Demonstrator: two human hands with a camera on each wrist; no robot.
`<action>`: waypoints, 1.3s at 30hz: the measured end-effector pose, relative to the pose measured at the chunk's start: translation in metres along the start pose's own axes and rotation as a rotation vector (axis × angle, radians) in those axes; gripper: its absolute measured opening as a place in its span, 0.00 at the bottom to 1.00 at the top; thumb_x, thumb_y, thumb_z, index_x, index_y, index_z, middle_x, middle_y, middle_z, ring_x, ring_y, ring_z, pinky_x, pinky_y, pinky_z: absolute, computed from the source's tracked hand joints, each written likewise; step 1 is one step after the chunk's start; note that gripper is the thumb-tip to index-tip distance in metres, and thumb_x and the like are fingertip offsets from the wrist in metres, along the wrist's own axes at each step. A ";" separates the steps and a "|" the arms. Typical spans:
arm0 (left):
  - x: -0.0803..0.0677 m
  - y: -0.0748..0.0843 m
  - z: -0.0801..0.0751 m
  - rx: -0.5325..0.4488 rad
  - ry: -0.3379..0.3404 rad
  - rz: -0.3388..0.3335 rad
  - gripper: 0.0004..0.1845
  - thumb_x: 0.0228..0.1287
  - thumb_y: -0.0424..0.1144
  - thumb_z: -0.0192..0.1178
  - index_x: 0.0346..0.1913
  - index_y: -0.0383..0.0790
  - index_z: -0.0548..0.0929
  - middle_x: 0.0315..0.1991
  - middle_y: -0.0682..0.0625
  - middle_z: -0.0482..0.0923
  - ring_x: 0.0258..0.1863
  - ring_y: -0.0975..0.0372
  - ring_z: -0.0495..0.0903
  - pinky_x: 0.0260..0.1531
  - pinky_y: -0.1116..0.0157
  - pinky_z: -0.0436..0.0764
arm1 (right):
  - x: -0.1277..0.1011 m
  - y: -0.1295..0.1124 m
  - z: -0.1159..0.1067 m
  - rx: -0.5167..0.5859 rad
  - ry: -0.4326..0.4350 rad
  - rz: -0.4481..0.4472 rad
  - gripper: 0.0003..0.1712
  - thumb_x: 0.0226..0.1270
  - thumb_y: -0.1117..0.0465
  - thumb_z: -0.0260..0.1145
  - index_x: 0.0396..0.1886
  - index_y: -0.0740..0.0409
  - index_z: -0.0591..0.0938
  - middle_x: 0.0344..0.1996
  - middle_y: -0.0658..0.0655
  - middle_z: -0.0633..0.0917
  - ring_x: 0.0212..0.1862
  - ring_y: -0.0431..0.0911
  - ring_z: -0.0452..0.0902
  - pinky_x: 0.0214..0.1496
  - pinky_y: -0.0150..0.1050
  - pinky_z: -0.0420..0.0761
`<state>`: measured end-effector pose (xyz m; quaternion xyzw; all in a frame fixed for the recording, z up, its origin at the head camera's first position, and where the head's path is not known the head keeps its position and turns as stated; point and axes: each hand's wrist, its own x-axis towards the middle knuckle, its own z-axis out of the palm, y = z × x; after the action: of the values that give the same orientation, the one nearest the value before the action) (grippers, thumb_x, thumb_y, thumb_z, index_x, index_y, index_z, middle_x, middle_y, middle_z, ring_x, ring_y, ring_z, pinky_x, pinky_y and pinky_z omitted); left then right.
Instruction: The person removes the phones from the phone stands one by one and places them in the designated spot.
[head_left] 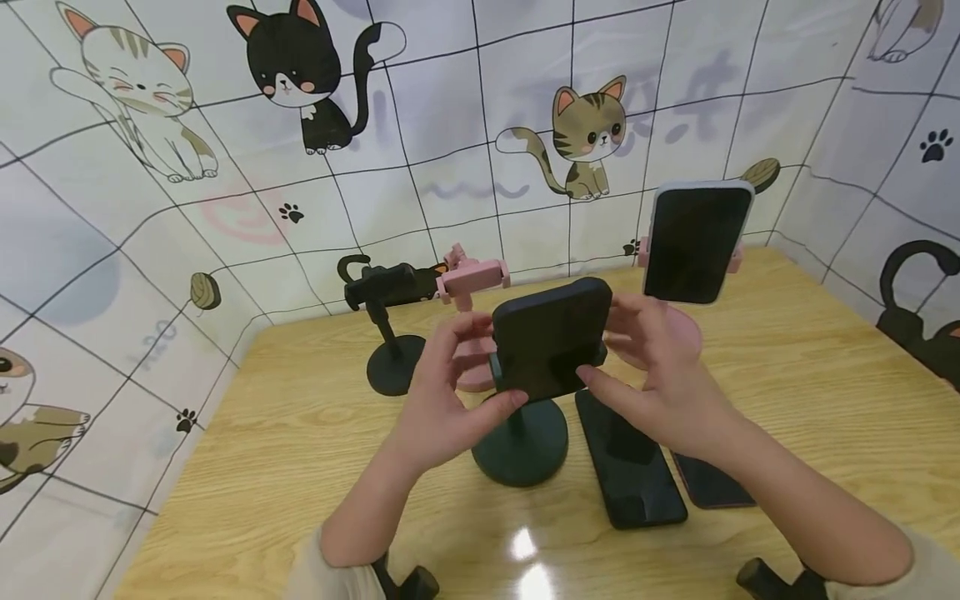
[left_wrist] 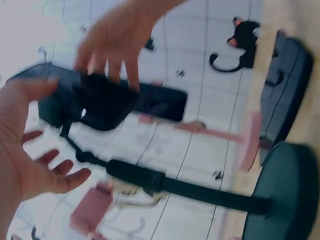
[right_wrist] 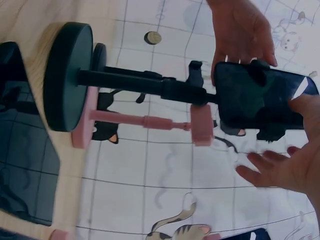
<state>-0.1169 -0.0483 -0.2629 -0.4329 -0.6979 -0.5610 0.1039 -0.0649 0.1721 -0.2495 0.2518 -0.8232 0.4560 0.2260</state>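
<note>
Fingers of the left hand (head_left: 438, 408) and the right hand (head_left: 667, 387) are spread apart, loosely bent around a dark phone (head_left: 551, 337); both thumbs are at its lower front, firm contact not discernible. Phone: flat slab, rounded corners, glossy screen, upright and leaning back in the holder of a matt dark green stand (head_left: 525, 454), whose disc base and stepped round rod rise from mid-table. Table (head_left: 277, 467): pale yellow wood grain, shiny near the front edge. Toward the far left corner: black stand (head_left: 393, 367), round base; beside it, pink stand (head_left: 476, 277). Toward the far right corner: second pink stand (head_left: 681, 333) bearing a pale-rimmed phone (head_left: 693, 242). Black phone (head_left: 633, 471) and red-edged phone (head_left: 712, 483) lie flat, right of the green base.
</note>
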 end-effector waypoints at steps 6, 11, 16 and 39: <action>0.027 -0.018 -0.016 -0.048 -0.287 0.233 0.36 0.52 0.55 0.62 0.57 0.32 0.67 0.60 0.40 0.60 0.62 0.50 0.56 0.60 0.53 0.59 | 0.010 -0.019 0.012 -0.091 0.307 -0.259 0.37 0.51 0.55 0.69 0.56 0.69 0.64 0.60 0.61 0.66 0.61 0.49 0.63 0.55 0.34 0.70; 0.041 -0.028 -0.013 -0.137 -0.425 0.301 0.29 0.54 0.51 0.61 0.51 0.31 0.71 0.52 0.40 0.66 0.54 0.53 0.63 0.54 0.55 0.66 | 0.018 -0.028 0.036 -0.251 0.374 -0.380 0.45 0.40 0.53 0.76 0.60 0.61 0.67 0.65 0.64 0.58 0.64 0.58 0.57 0.55 0.50 0.67; 0.046 -0.030 -0.011 -0.175 -0.446 0.288 0.25 0.55 0.45 0.61 0.47 0.28 0.71 0.45 0.40 0.68 0.46 0.54 0.67 0.47 0.58 0.73 | 0.028 -0.039 0.049 -0.412 0.392 -0.352 0.41 0.45 0.52 0.74 0.57 0.60 0.66 0.64 0.66 0.55 0.63 0.60 0.54 0.53 0.56 0.65; 0.044 -0.032 -0.011 -0.298 -0.470 0.078 0.24 0.40 0.26 0.60 0.46 0.26 0.69 0.36 0.38 0.70 0.35 0.57 0.69 0.34 0.60 0.75 | 0.043 -0.046 0.058 -0.499 0.425 -0.315 0.39 0.35 0.63 0.77 0.47 0.61 0.65 0.53 0.69 0.59 0.57 0.63 0.56 0.49 0.58 0.63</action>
<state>-0.1701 -0.0360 -0.2535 -0.5881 -0.5956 -0.5371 -0.1043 -0.0774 0.0921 -0.2222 0.2121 -0.7948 0.2427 0.5142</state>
